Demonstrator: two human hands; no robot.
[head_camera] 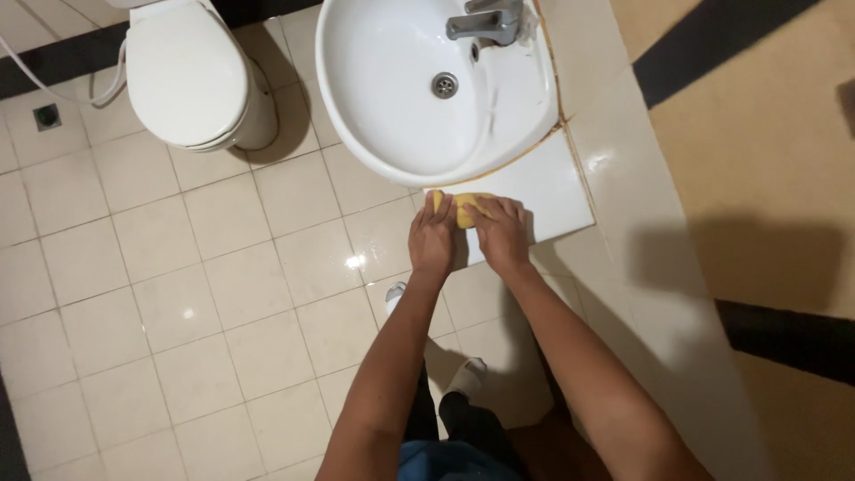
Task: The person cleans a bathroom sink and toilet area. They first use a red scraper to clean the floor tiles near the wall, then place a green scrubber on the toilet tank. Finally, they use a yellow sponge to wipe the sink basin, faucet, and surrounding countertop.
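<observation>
Bathroom seen from above, with a floor (160, 312) of pale square tiles filling the left and lower part of the view and a beige wall with dark bands running down the right side. At upper left stands a white toilet (187, 71) with its lid down; a thin white hose (53, 85) curves past it, and a small square floor drain (46, 116) sits just beside that. At top centre a white oval sink (392, 116) projects from a white tiled counter (557, 191), with a round metal drain (444, 85) in the bowl and a grey metal tap (485, 22) at its back edge. Your two bare forearms reach up from the bottom of the view to the front edge of the counter, just below the sink. Your left hand (433, 236) and your right hand (501, 233) lie side by side, nearly touching, both pressed down with fingers spread over a yellow cloth (468, 208) that rests flat on the counter between them. Below the hands, your feet in white socks (467, 374) stand on the floor tiles.
</observation>
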